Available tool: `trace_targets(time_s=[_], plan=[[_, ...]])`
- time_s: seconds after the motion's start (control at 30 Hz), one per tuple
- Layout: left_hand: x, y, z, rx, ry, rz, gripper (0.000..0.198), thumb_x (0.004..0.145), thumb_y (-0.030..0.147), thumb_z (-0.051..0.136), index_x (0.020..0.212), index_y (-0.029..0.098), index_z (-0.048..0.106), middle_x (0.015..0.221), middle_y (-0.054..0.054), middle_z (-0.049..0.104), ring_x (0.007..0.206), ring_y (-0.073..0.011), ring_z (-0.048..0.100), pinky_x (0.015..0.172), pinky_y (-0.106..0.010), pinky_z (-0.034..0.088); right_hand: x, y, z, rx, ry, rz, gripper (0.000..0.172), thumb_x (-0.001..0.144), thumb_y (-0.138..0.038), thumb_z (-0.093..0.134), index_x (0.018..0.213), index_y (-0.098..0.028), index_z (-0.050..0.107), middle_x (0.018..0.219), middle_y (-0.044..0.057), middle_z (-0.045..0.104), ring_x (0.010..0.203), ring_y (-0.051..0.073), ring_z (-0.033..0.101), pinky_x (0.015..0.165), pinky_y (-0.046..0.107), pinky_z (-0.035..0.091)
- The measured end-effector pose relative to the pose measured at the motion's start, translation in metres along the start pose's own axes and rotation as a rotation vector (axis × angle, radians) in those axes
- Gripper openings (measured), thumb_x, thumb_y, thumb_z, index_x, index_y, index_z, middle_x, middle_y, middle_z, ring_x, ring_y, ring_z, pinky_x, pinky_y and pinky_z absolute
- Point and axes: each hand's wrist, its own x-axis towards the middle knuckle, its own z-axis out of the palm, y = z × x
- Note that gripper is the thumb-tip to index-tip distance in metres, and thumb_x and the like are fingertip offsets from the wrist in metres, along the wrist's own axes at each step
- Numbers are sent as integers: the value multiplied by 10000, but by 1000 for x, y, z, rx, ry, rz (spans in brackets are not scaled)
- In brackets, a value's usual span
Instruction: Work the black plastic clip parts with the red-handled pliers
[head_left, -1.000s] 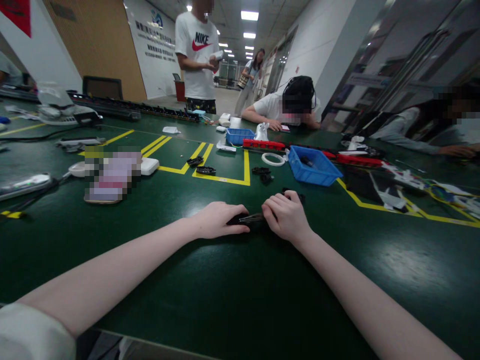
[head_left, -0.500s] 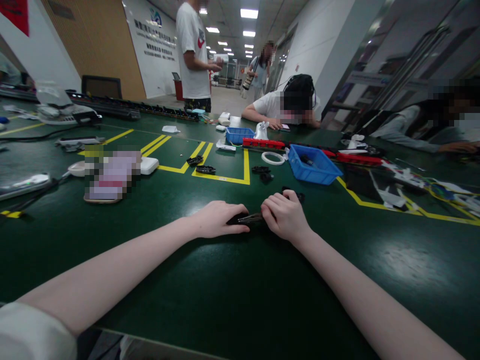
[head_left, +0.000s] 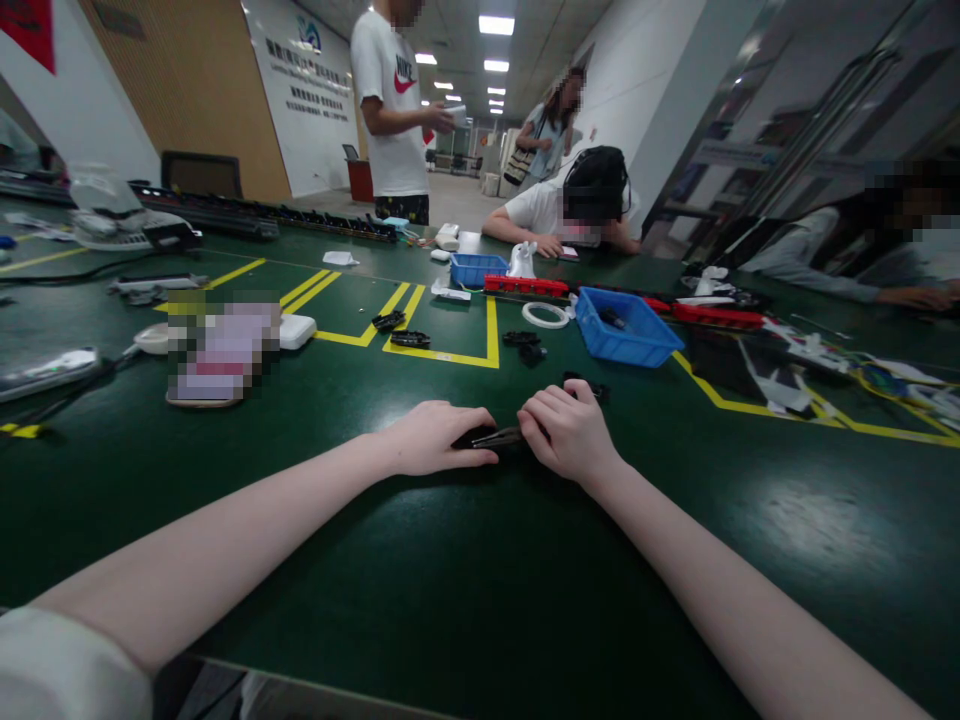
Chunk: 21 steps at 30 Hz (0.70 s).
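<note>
My right hand [head_left: 566, 430] is closed around what look like needle-nose pliers [head_left: 501, 437], their dark metal jaws pointing left. The handles are hidden inside the fist. On the left, my left hand [head_left: 442, 438] pinches a small black part [head_left: 471, 437] against the green table, thumb below and fingers above. The plier tips reach this part, though whether they grip it I cannot tell. Just beyond my right hand lies another black piece [head_left: 592, 388], partly covered by the fingers. Further off are several similar black parts, among them one inside the yellow tape lines [head_left: 411, 339].
A blue bin [head_left: 628, 330] with dark items stands beyond my right hand, beside a white tape ring [head_left: 545, 316]. To the left lie a phone [head_left: 217, 360] and a white case [head_left: 297, 331]. Across the table a person [head_left: 592, 195] leans down; others stand behind.
The plier jaws, slightly apart before, now look closer together. My right hand has shifted a touch left. In the background, a walking person has come nearer.
</note>
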Motion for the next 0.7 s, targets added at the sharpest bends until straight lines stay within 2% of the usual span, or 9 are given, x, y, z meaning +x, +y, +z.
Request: trace_targets(time_s=[0.27,0.7], plan=[[0,1,-1,-31,-22,-30,342,936,515,521,1096,216,561,922,-27,690,753,-197,646,623,-262,409,-2,4,1,17,18,55,319,962,-263,373,738,-185,585,740,50,665,701,170,524,804,380,304],[0,1,-1,-29,-22,-26,353,933,514,524,1111,212,564,917,-32,691,760,-201,651,622,-261,410,-1,5,-1,42,-29,44,321,951,-246,359,718,-196,573,717,49,657,678,173,514,761,374,308]])
